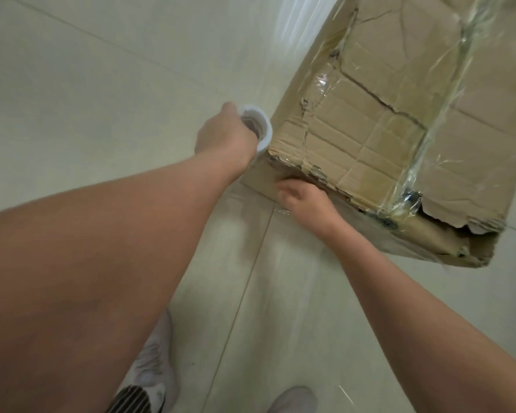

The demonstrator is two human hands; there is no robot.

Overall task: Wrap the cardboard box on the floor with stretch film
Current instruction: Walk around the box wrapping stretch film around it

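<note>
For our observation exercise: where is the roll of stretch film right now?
Head view, left of centre: the left hand grips the roll of stretch film just beside the near left corner of the cardboard box.

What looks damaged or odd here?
The box is battered. A jagged crack runs across its top, the top's near edge is torn and ragged, and a piece is missing near its right corner. The old tape along the top is wrinkled. The roll in the left hand looks fine.
</note>
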